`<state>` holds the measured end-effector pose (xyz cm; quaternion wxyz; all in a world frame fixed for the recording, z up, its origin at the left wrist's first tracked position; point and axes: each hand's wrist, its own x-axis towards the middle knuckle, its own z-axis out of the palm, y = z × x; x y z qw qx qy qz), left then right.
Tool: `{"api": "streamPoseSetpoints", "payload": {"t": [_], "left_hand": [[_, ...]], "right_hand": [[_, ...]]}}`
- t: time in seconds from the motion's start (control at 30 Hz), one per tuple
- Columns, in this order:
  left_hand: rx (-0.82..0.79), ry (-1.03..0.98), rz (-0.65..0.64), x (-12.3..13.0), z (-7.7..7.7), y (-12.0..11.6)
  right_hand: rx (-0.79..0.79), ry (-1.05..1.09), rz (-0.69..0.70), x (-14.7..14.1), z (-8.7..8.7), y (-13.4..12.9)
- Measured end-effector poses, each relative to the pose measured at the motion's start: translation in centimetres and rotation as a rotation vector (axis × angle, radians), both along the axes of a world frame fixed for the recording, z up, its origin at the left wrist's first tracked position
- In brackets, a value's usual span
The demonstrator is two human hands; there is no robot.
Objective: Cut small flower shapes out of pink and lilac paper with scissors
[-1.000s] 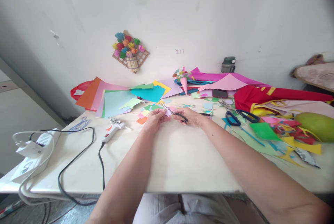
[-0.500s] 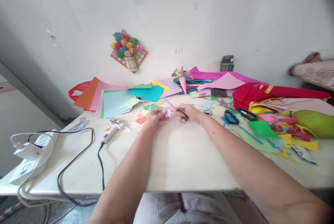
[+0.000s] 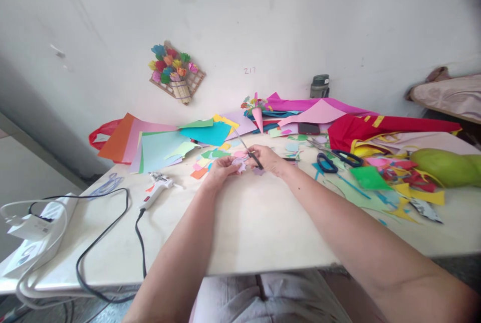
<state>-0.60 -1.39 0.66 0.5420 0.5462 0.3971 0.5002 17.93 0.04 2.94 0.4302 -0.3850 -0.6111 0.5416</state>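
Between the thumb and fingers of my left hand (image 3: 221,171) is a small pale purple piece of paper (image 3: 239,163) with a notched edge. My right hand (image 3: 267,160) is closed around the dark handles of a pair of scissors (image 3: 240,137), whose blades point up and to the left, away from me. The two hands are close together over the table (image 3: 259,227). Below my right fingers a purple scrap (image 3: 258,172) lies on the tabletop. Small coloured paper cuttings (image 3: 205,162) are scattered just beyond my left hand.
A white glue gun (image 3: 156,192) with a black cord lies at left, near a power strip (image 3: 41,237). Coloured paper sheets (image 3: 158,148) and a pink paper cone with flowers (image 3: 257,118) stand behind. Blue-handled scissors (image 3: 326,162), scraps and a green fruit (image 3: 438,167) are at right.
The view has shifted slightly. My left hand has turned the purple paper, so more of its notched edge shows. The scissors in my right hand point more steeply away, and a purple scrap now lies beneath.
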Motion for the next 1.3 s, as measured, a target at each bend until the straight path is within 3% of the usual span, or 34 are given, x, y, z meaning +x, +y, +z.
{"api": "streamPoseSetpoints", "payload": {"t": [0.37, 0.53, 0.8, 1.07, 1.3], "left_hand": [[-0.043, -0.065, 0.005, 0.3, -0.1, -0.1], [-0.001, -0.076, 0.068, 0.2, -0.1, 0.0], [0.001, -0.038, 0.039, 0.0, 0.3, -0.3], [-0.037, 0.024, -0.003, 0.2, 0.3, -0.3], [-0.018, -0.006, 0.044, 0.3, 0.0, -0.2]], "right_hand": [[0.012, 0.015, -0.086, -0.8, -0.1, 0.2], [-0.016, 0.045, -0.094, -1.1, -0.3, 0.0], [-0.023, 0.066, -0.206, 0.3, -0.1, 0.8], [0.050, 0.064, -0.037, 0.0, 0.0, 0.4], [0.034, 0.062, -0.090, -0.9, -0.4, 0.5]]}}
